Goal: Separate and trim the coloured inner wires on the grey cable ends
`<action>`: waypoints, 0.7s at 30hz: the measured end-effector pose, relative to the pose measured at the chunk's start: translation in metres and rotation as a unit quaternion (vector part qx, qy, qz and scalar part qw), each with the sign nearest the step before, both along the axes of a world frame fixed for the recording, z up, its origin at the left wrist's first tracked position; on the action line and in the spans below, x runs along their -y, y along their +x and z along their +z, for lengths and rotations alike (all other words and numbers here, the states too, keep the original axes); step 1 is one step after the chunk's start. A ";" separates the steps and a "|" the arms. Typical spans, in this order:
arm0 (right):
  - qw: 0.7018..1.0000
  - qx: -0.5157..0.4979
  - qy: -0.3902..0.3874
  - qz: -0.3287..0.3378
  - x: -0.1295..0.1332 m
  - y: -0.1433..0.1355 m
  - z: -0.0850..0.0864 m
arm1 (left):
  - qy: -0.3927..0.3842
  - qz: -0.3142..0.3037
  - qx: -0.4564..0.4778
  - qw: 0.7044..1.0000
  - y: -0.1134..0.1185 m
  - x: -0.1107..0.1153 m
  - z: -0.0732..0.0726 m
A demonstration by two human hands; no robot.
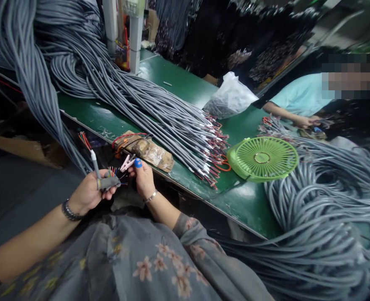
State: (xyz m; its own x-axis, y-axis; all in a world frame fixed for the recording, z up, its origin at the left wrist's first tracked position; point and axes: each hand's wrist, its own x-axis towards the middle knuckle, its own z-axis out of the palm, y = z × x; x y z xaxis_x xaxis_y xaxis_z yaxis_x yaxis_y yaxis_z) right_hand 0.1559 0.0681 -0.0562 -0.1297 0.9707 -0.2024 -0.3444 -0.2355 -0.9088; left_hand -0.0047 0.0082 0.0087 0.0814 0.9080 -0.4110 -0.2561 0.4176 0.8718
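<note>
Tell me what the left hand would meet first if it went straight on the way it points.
Probably the pink clip, just beyond the wire ends of the gray cable in the left hand. The right hand is close beside it, and depth is unclear.

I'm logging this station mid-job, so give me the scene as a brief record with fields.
Left hand: holds grey cable ends with coloured wires showing
Right hand: close to the pink clip; grip unclear; blue cover on one fingertip
Table: green, bearing a large grey cable bundle
Fan: green, beside the bundle's wire ends
Plastic bag: beyond the fan
Co-worker's hand: at other wire ends
</note>
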 end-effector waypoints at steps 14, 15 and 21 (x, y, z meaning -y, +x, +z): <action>0.982 -0.146 -0.115 0.045 -0.004 -0.012 0.017 | -0.007 -0.029 0.019 0.999 0.004 -0.012 -0.009; 0.981 -0.146 -0.117 0.043 -0.004 -0.013 0.016 | -0.006 -0.030 0.017 0.999 0.004 -0.012 -0.010; 0.974 -0.152 -0.147 0.082 -0.003 -0.010 0.018 | -0.004 -0.024 -0.003 1.000 0.005 -0.007 -0.008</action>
State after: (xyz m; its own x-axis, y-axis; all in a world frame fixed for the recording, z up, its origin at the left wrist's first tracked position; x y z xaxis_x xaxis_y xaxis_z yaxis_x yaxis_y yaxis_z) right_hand 0.1460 0.0709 -0.0378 -0.3758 0.8374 -0.3971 -0.5227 -0.5453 -0.6553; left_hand -0.0002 0.0148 0.0012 0.1229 0.8997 -0.4189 -0.2299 0.4365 0.8699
